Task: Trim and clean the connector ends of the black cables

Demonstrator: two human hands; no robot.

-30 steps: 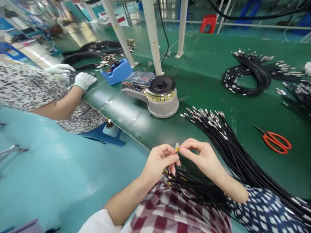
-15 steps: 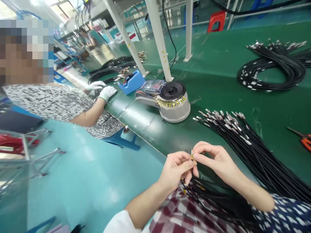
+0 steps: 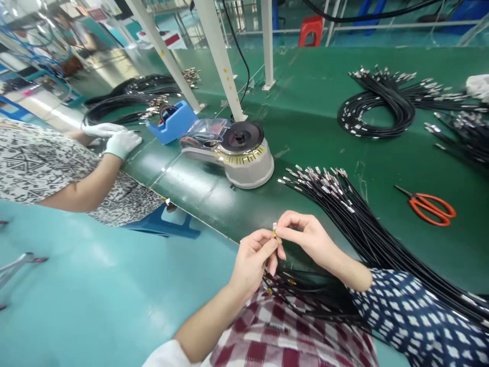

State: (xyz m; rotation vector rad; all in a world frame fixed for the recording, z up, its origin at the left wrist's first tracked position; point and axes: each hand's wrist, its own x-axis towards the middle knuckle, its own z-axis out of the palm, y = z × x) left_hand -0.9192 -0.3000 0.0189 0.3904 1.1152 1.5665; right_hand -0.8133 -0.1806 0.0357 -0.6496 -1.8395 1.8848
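My left hand (image 3: 254, 257) pinches a black cable near its end, where a bit of yellow and a small white connector (image 3: 274, 227) show. The fingertips of my right hand (image 3: 305, 234) are closed on that same connector end, touching my left fingers. More black cables (image 3: 317, 293) with yellow marks lie across my lap on the checked cloth. On the green table to the right of my hands lies a large bundle of black cables (image 3: 376, 232) with white and silver connectors.
A round tape machine (image 3: 248, 165) and a blue tape dispenser (image 3: 173, 125) stand ahead. Orange-handled scissors (image 3: 431, 208) lie right. Coiled cables (image 3: 376, 114) are farther back. White posts (image 3: 221, 61) rise from the table (image 3: 305, 122). A co-worker's gloved hand (image 3: 123, 142) is at left.
The view has swung right, so everything sits farther left and the whole scissors now show. My hands remain together at the connector end.
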